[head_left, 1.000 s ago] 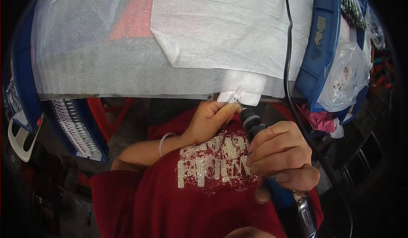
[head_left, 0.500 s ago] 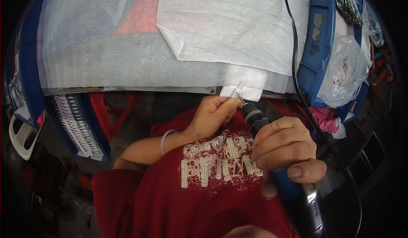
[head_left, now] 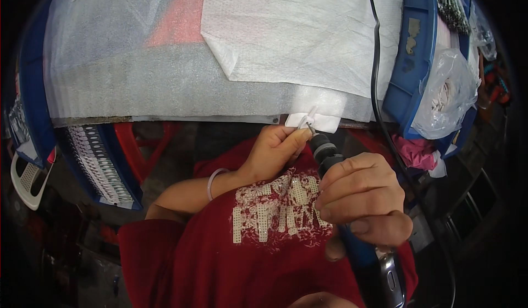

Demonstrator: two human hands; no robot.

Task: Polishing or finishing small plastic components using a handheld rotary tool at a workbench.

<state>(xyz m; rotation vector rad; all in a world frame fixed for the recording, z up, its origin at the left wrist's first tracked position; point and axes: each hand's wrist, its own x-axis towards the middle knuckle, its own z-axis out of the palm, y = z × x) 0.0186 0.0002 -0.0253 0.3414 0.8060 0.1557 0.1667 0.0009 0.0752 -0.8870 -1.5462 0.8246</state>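
At the table's near edge my left hand (head_left: 278, 147) is closed in a pinch on a small, slender metal piece (head_left: 312, 113). Part of that piece is hidden by the fingers, and its exact kind is too small to make out. It rests over a white block (head_left: 329, 122) that juts from the edge. My right hand (head_left: 364, 195) wraps round a corded handheld power tool (head_left: 360, 247) with a blue and black body. The tool's dark chuck (head_left: 324, 151) tilts up to the left, its thin bit at the metal piece, right beside my left fingertips.
Foam sheet (head_left: 165, 82) and white cloth (head_left: 297, 33) cover the tabletop. A black cord (head_left: 376, 60) runs down the right side. Blue bins flank the table; the right one (head_left: 404, 60) has a plastic bag (head_left: 445, 96) beside it. Rows of metal pieces (head_left: 93, 165) fill a tray at lower left.
My right hand and the power tool have shifted slightly left, and the chuck stands a little more upright. The cord has swung left. My left hand keeps its pinch in nearly the same place.
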